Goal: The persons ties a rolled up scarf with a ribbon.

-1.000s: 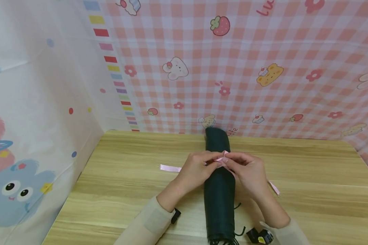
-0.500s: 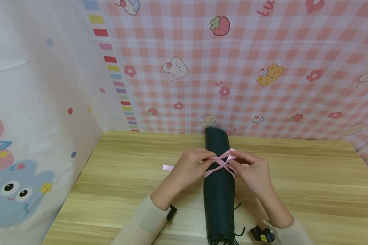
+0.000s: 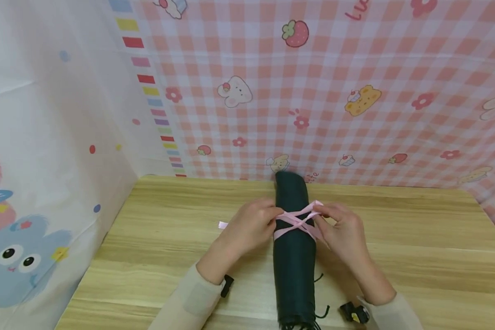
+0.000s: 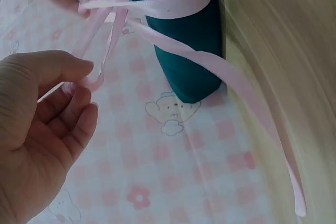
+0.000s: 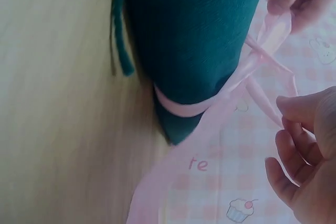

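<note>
A dark green rolled cloth (image 3: 294, 275) with a fringed near end lies lengthwise on the table. Round its middle runs a pink ribbon (image 4: 181, 6), crossed on top. My left hand (image 3: 249, 227) pinches a loop of the ribbon between thumb and fingers at the roll's left side. On the other side, my right hand (image 3: 342, 231) pinches a second loop, its thumb and index finger meeting on the ribbon in the right wrist view. One loose ribbon tail hangs past the roll in the left wrist view, another in the right wrist view.
Beneath everything is a wood-grain table (image 3: 161, 256). A pink checked cloth (image 3: 264, 59) with cartoon prints rises behind it, and a white printed curtain (image 3: 45, 119) hangs at left. Thin dark cords (image 3: 322, 312) stick out beside the roll's right edge.
My hands have drawn apart from the middle of the roll, the left moving left and the right moving right. The ribbon loops have stretched between them, exposing the crossing.
</note>
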A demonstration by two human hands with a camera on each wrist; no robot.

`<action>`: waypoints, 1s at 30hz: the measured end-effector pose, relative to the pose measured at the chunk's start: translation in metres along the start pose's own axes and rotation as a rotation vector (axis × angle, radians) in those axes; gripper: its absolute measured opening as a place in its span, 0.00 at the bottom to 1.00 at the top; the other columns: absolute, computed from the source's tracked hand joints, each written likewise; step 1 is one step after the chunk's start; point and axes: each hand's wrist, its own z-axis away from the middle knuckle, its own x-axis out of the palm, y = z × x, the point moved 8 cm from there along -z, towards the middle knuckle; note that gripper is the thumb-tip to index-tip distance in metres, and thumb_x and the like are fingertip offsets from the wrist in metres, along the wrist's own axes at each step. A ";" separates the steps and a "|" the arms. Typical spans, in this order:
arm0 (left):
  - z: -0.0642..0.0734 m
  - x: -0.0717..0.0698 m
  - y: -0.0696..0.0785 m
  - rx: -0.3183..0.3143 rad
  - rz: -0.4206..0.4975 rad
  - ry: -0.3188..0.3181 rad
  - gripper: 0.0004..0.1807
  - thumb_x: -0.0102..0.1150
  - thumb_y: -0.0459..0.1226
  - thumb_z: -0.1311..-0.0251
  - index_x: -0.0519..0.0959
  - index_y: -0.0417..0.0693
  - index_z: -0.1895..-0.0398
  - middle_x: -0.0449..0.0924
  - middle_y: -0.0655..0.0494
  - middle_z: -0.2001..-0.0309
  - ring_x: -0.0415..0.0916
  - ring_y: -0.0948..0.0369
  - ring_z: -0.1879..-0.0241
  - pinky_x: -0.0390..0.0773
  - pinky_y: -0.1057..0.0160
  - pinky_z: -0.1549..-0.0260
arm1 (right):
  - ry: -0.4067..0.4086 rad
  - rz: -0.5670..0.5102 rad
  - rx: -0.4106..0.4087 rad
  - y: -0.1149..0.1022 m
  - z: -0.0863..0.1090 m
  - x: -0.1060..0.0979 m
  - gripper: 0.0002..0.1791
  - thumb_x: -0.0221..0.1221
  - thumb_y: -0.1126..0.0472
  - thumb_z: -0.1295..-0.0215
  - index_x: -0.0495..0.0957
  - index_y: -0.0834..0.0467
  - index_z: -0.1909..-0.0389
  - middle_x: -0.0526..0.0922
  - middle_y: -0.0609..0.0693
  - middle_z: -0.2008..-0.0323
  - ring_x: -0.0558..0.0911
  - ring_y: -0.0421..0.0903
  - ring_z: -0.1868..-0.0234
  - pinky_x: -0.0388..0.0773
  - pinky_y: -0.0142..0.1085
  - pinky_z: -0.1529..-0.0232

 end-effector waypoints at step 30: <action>0.038 -0.023 -0.049 -0.035 -0.142 -0.041 0.06 0.68 0.24 0.43 0.87 0.42 0.71 0.84 0.55 0.72 0.80 0.58 0.69 0.83 0.60 0.66 | -0.145 0.261 -0.281 0.030 0.008 -0.042 0.16 0.78 0.79 0.59 0.90 0.65 0.66 0.90 0.55 0.68 0.88 0.53 0.68 0.84 0.50 0.69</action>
